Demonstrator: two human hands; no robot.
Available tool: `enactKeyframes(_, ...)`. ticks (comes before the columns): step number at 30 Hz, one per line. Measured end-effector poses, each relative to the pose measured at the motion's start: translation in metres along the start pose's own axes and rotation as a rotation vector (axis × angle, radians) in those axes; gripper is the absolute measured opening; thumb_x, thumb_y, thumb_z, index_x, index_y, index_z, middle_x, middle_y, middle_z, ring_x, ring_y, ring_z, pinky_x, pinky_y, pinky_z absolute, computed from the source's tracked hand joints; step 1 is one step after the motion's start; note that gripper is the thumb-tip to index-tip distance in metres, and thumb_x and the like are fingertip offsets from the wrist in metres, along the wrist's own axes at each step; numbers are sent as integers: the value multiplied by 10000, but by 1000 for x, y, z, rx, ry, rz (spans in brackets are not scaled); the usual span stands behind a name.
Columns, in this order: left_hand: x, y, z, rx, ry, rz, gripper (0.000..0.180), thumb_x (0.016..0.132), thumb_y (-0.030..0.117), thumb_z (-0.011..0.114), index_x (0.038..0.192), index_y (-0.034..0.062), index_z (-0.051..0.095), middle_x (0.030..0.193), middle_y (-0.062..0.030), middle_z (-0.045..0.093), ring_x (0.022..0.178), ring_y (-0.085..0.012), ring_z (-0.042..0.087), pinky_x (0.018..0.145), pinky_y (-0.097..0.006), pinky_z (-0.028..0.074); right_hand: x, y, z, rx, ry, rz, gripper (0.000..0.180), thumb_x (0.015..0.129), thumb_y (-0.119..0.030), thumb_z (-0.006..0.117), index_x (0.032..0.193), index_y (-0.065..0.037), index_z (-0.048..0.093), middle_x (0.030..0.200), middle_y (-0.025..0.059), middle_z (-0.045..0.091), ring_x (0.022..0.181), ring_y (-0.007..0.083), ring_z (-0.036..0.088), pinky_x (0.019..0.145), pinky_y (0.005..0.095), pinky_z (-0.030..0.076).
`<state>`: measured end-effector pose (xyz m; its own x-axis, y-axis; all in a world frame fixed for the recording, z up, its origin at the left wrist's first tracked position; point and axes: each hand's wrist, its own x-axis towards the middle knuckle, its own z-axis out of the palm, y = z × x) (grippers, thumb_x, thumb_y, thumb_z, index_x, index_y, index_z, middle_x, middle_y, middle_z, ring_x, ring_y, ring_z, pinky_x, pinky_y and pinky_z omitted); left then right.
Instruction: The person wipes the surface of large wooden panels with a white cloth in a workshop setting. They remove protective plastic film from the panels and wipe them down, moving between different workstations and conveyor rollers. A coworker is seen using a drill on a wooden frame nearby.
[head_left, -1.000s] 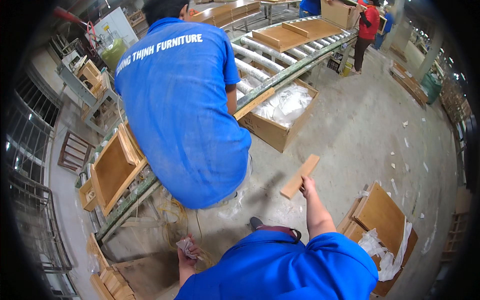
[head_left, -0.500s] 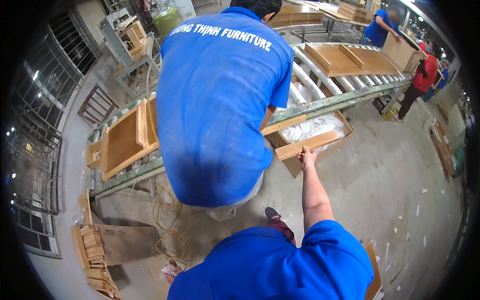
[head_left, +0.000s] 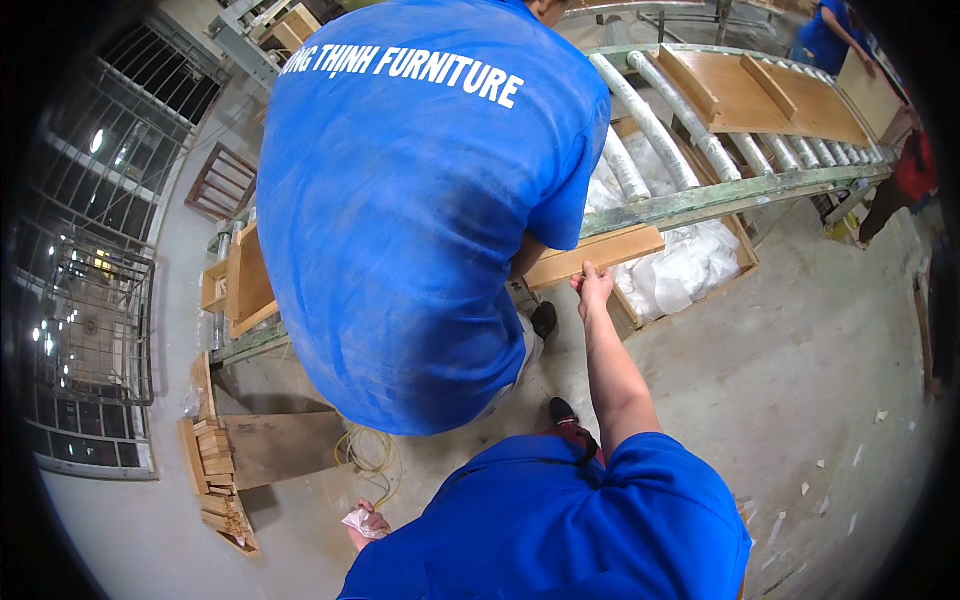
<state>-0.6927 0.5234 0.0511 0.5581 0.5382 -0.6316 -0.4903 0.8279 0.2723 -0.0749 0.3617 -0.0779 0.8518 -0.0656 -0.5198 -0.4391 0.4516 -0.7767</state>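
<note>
My right hand (head_left: 595, 287) pinches the lower edge of a flat wooden strip (head_left: 625, 246) with thumb and fingers, arm stretched out ahead. The strip lies level beside the roller conveyor's green rail (head_left: 690, 203), above one end of a box (head_left: 745, 245) of white wrapping (head_left: 685, 268). Its left end is next to the bent arm of a co-worker in a blue shirt (head_left: 420, 220), whose hand is hidden. Low on my left side, my left hand (head_left: 372, 520) is closed round a crumpled whitish bag or wrapper (head_left: 360, 524).
The co-worker's back blocks much of the conveyor. A wooden panel with crossbars (head_left: 765, 95) rests on the rollers at right. Stacked wood strips (head_left: 215, 465) stand at lower left, near a yellow hose (head_left: 370, 455) on the floor. Other people are at far right.
My right hand has moved the wooden strip leftward, off the middle of the box and nearer the co-worker's arm. The whole view has shifted, and my left hand shows more fully.
</note>
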Motion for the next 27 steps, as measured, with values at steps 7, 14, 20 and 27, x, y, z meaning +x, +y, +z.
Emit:
enactKeyframes(7, -12, -23, 10, -38, -2, 7, 311, 865, 348, 472, 1053, 113, 553, 748, -19, 569, 505, -91, 403, 456, -220, 356, 21, 2, 10, -6, 24, -29, 266, 867, -169, 601, 929, -56, 369, 774, 97, 552, 550, 167, 577, 453, 264, 508)
enactKeyframes(14, -11, -26, 6, -149, 110, -114, 304, 868, 402, 456, 1003, 160, 583, 630, 1, 471, 502, -104, 400, 465, -228, 346, 25, 5, 10, -38, -46, -89, 223, 869, -152, 582, 947, -26, 415, 765, 85, 550, 564, 159, 582, 487, 268, 520)
enactKeyframes(20, 5, -28, 20, -18, 206, -28, 239, 889, 334, 437, 964, 145, 563, 740, -2, 564, 490, -94, 408, 434, -232, 348, 33, 3, 5, -69, -108, -69, 202, 858, -136, 575, 929, -17, 427, 787, 102, 555, 589, 172, 595, 496, 289, 530)
enactKeyframes(27, 13, -31, 21, 60, 80, -81, 237, 894, 326, 420, 992, 159, 556, 899, 20, 617, 488, -97, 410, 444, -237, 354, 43, -8, 13, -175, -237, 53, 228, 886, -188, 541, 949, 4, 434, 835, 140, 579, 607, 200, 622, 509, 301, 553)
